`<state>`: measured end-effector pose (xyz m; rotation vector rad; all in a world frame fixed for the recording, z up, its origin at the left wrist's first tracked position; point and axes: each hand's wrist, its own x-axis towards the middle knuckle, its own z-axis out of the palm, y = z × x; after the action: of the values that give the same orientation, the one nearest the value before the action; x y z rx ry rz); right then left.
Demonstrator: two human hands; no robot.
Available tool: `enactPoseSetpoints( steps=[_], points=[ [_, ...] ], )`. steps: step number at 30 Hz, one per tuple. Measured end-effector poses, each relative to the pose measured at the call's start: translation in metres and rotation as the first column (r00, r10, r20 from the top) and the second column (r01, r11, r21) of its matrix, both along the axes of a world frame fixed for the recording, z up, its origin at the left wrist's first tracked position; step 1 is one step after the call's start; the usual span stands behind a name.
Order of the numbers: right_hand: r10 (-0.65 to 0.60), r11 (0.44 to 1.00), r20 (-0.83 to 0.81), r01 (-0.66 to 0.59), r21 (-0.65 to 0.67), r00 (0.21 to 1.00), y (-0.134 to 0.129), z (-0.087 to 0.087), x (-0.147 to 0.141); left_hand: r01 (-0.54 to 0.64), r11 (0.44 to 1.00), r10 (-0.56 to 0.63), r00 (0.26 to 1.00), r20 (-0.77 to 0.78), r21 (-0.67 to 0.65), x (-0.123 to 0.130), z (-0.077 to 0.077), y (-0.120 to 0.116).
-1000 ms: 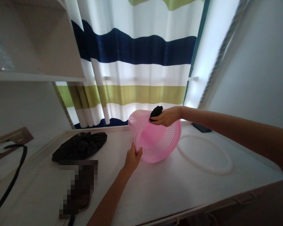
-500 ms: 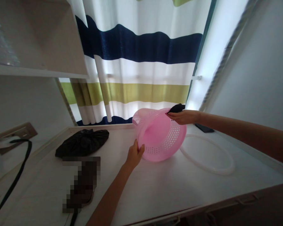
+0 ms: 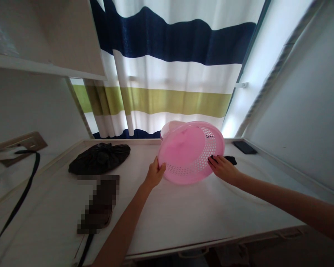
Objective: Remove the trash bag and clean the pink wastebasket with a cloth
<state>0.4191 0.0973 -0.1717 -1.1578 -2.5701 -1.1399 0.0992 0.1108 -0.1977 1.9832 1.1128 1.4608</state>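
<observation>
A pink plastic basket (image 3: 180, 144) with a perforated wall is tilted on its side, its mouth turned towards me. My left hand (image 3: 154, 174) grips the left side of its rim, thumb over the edge. At the basket's lower right, my right hand (image 3: 224, 168) is closed on a black cloth (image 3: 231, 160), part of which sticks out behind the fingers. The fingertips rest against or just in front of the perforated wall; whether they press on it I cannot tell. A pale ring (image 3: 256, 174) lies flat on the white desk, partly behind my right hand.
A black plastic bag (image 3: 100, 159) lies at the back left of the desk (image 3: 178, 211). In front of it is a blurred-out dark object (image 3: 101, 204) with a cable. A dark phone (image 3: 245, 147) rests at the back right. A wall socket (image 3: 30, 144) with plugs is on the left.
My right hand has moved down from the basket's upper rim to its lower right with the black cloth. The left hand keeps its hold on the rim. The view has tipped slightly downward.
</observation>
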Motion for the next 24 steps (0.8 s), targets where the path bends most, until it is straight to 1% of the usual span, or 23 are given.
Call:
enactPoseSetpoints(
  steps=[2, 4, 6, 9, 11, 14, 16, 18, 21, 24],
  points=[
    [-0.065, 0.995, 0.03, 0.067, -0.071, 0.997, -0.011, -0.01, -0.018, -0.005, 1.0, 0.005, 1.0, 0.026, -0.001, -0.001, -0.004, 0.002],
    [-0.083, 0.984, 0.048, 0.089, -0.154, 0.995, -0.019, -0.019, -0.037, -0.015, 1.0, 0.015, 0.999, 0.052, -0.001, -0.002, -0.008, 0.003],
    [-0.076, 0.969, 0.018, 0.078, -0.236, 0.997, -0.025, -0.027, -0.056, -0.035, 0.999, 0.035, 0.996, 0.078, -0.006, -0.003, -0.012, 0.005],
    [-0.104, 0.938, -0.071, 0.074, -0.338, 0.992, -0.027, -0.034, -0.083, -0.064, 0.998, 0.065, 0.991, 0.119, -0.013, -0.007, -0.019, 0.008],
    [-0.115, 0.915, -0.149, 0.046, -0.402, 0.982, -0.026, -0.036, -0.1, -0.088, 0.996, 0.088, 0.982, 0.165, -0.007, -0.009, -0.025, 0.01],
    [-0.074, 0.875, -0.289, -0.077, -0.478, 0.954, -0.023, -0.038, -0.125, -0.128, 0.992, 0.127, 0.961, 0.247, -0.01, -0.01, -0.031, 0.012],
    [-0.043, 0.858, -0.391, -0.167, -0.487, 0.919, -0.022, -0.041, -0.144, -0.143, 0.989, 0.149, 0.947, 0.284, -0.039, -0.01, -0.034, 0.013],
    [-0.025, 0.852, -0.492, -0.239, -0.466, 0.87, -0.02, -0.045, -0.165, -0.156, 0.984, 0.174, 0.938, 0.299, -0.084, -0.01, -0.035, 0.013],
    [-0.013, 0.855, -0.636, -0.321, -0.407, 0.772, -0.013, -0.049, -0.195, -0.179, 0.972, 0.217, 0.935, 0.28, -0.155, -0.011, -0.036, 0.011],
    [0.018, 0.866, -0.733, -0.377, -0.329, 0.68, -0.002, -0.046, -0.222, -0.197, 0.961, 0.242, 0.938, 0.247, -0.191, -0.014, -0.037, 0.009]
  ],
)
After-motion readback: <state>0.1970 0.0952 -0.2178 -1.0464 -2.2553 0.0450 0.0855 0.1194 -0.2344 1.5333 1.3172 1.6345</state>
